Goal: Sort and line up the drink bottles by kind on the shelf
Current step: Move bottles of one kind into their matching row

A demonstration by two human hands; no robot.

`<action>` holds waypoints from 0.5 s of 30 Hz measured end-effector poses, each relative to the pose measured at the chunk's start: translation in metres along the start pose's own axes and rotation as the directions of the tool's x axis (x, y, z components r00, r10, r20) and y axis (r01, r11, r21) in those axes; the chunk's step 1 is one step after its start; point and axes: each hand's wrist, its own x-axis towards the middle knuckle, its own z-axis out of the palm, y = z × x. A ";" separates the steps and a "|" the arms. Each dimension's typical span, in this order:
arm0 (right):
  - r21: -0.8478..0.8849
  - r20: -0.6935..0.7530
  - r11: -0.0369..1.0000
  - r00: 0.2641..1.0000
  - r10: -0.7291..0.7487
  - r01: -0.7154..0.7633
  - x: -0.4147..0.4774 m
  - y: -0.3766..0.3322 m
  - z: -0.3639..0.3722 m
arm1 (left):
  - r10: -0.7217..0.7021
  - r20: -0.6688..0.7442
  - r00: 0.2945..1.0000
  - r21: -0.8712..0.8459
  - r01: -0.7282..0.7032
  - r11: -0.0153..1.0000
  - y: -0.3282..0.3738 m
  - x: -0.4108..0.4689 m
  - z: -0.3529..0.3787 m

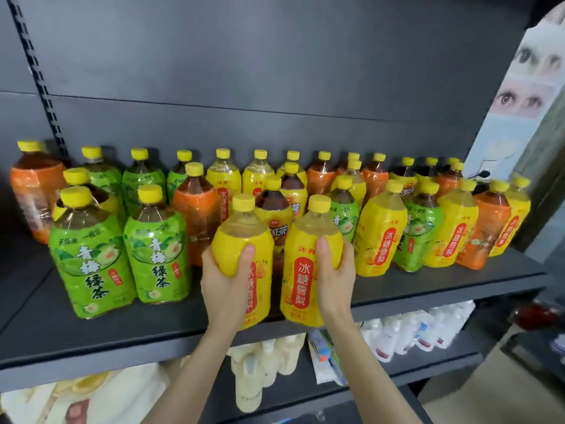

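Two yellow-labelled pear drink bottles stand side by side at the front middle of the dark shelf (122, 335). My left hand (224, 283) grips the left yellow bottle (244, 237) round its body. My right hand (334, 273) grips the right yellow bottle (301, 270) the same way. To their left stand two green-labelled tea bottles (91, 261) at the shelf front. Behind and to the right, green, orange (197, 212) and yellow bottles (380, 237) stand mixed in several rows, all with yellow caps.
The shelf's back panel is dark grey, with a slotted upright (39, 78) at the left. A lower shelf holds pale bottles (263, 365) and white pouches (406, 335). A printed board (519, 96) leans at the right end.
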 end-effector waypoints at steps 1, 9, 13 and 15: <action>-0.005 -0.002 1.000 1.000 0.006 -0.006 0.009 0.003 0.001 | 0.008 -0.023 1.000 0.000 -0.008 1.000 -0.004 0.004 0.005; -0.011 0.069 1.000 0.998 0.000 0.001 0.052 0.036 0.029 | 0.082 -0.101 0.991 0.079 -0.074 0.994 -0.028 0.040 0.028; 0.004 0.119 1.000 0.992 0.029 -0.029 0.061 0.043 0.040 | 0.059 -0.158 0.986 0.120 -0.040 0.992 -0.033 0.050 0.035; 0.002 0.148 1.000 0.989 0.027 -0.028 0.065 0.044 0.043 | 0.064 -0.169 0.984 0.150 -0.038 0.988 -0.034 0.052 0.038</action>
